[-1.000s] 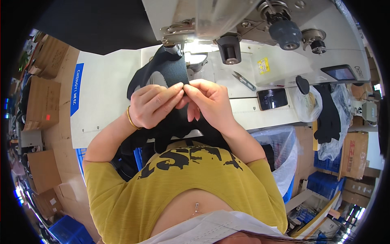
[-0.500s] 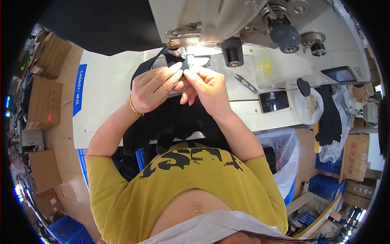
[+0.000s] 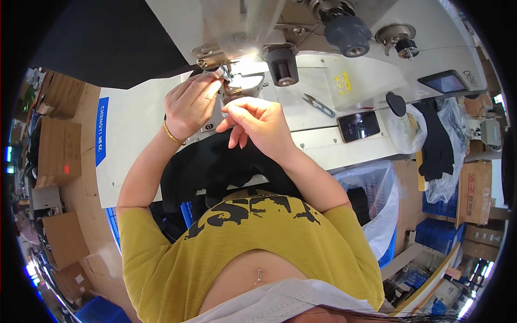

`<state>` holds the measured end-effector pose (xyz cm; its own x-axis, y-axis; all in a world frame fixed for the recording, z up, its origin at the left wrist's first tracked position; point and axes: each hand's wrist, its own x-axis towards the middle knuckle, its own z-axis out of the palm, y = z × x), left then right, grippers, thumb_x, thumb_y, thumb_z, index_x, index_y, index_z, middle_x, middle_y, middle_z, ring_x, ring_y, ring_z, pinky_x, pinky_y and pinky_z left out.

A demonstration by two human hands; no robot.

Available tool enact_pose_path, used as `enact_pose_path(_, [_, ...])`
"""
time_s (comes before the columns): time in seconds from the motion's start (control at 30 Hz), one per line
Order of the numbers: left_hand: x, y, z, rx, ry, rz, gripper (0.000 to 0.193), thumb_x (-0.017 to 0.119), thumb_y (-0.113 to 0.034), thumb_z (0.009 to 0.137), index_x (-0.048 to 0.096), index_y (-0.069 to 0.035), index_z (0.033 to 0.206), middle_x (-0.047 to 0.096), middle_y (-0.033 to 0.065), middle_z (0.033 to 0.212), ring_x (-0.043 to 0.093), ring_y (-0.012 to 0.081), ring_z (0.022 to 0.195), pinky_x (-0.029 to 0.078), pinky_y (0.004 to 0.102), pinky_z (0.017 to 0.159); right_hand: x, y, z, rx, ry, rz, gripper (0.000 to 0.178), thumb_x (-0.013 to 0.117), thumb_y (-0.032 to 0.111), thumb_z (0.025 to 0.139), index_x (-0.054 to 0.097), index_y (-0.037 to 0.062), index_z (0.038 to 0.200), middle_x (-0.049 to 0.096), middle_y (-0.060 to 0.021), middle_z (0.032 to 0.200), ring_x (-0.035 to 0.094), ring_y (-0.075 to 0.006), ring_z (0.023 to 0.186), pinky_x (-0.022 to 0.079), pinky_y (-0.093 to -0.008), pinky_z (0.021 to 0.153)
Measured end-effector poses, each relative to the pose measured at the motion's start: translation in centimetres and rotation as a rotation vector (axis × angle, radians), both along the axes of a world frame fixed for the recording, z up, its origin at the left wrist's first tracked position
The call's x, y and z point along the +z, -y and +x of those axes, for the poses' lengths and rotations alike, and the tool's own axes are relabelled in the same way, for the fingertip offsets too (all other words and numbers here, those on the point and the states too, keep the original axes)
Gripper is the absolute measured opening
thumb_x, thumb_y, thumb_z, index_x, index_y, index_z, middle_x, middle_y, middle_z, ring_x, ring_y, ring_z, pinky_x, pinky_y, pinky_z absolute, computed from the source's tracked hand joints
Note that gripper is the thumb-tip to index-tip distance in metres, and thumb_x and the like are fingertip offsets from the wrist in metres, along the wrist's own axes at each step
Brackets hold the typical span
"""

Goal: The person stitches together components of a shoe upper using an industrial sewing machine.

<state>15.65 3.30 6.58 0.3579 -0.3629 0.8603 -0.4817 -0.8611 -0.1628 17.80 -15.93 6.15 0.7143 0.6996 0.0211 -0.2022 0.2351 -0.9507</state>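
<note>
My left hand (image 3: pixel 191 105), a gold bangle on its wrist, reaches up to the presser foot (image 3: pixel 217 72) of the sewing machine (image 3: pixel 226 27). Its thumb and fingertips are pinched together right beside the needle area; what they hold is hidden. To the right and a little nearer, my right hand (image 3: pixel 258 124) has its thumb and index finger pressed together in front of the lit needle plate, the other fingers loosely curled. Anything in that pinch is too small to make out. Black fabric (image 3: pixel 226 167) lies below both hands, over the table's near edge and onto my lap.
Thread snips (image 3: pixel 319 105) and a phone (image 3: pixel 359 126) lie on the table right of my hands. Farther right are a plastic bag (image 3: pixel 407 134) and black cloth (image 3: pixel 435 140). A lined blue bin (image 3: pixel 379 215) stands below the table. Cardboard boxes (image 3: pixel 59 151) line the left.
My hands have moved apart: the left went up to the presser foot, the right drew slightly nearer. The dark fabric they held together under the needle is no longer seen between them. The view shifted slightly.
</note>
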Motion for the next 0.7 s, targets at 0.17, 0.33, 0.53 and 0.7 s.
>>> enact_pose_path(0.17, [-0.5, -0.1, 0.0, 0.246, -0.008, -0.035, 0.021, 0.069, 0.001, 0.073, 0.066, 0.000, 0.093, 0.069, 0.0108, 0.093, 0.068, 0.0267, 0.078, 0.055, 0.0334, 0.064, 0.0, 0.3, -0.4, 0.009, 0.036, -0.009, 0.020, 0.055, 0.015, 0.096, 0.065, -0.0015, 0.095, 0.071, -0.0094, 0.079, 0.064, -0.0109, 0.055, 0.046, -0.0204, 0.046])
enact_pose_path(0.33, [-4.4, -7.7, -1.3, 0.336, -0.486, -0.394, 0.023, 0.068, -0.007, 0.080, 0.063, -0.003, 0.102, 0.067, 0.0122, 0.094, 0.065, 0.0317, 0.078, 0.054, 0.0349, 0.068, -0.2, 1.2, -2.2, -0.135, 0.557, -0.038, 0.019, 0.059, 0.015, 0.095, 0.066, 0.0072, 0.110, 0.069, -0.0077, 0.092, 0.065, -0.0127, 0.070, 0.049, -0.0227, 0.056])
enact_pose_path(0.53, [4.5, -0.9, -7.2, 0.180, -0.853, -0.804, 0.064, 0.061, 0.001, 0.079, 0.036, 0.001, 0.138, 0.055, 0.0154, 0.121, 0.053, 0.0223, 0.113, 0.041, 0.0344, 0.099, -1.3, -2.0, -5.2, -0.371, 1.737, 0.070, 0.049, 0.066, 0.011, 0.075, 0.063, 0.0182, 0.123, 0.056, -0.0011, 0.105, 0.056, -0.0169, 0.087, 0.048, -0.0309, 0.072])
enact_pose_path(0.7, [3.6, 0.4, -7.7, 0.247, -0.647, -0.528, 0.061, 0.065, -0.002, 0.081, 0.043, -0.002, 0.137, 0.056, 0.0164, 0.116, 0.055, 0.0198, 0.102, 0.045, 0.0326, 0.091, -2.2, 1.1, -4.4, -0.208, 1.176, -0.062, 0.032, 0.065, 0.008, 0.085, 0.059, 0.0035, 0.116, 0.063, -0.0068, 0.088, 0.064, -0.0196, 0.068, 0.049, -0.0275, 0.058])
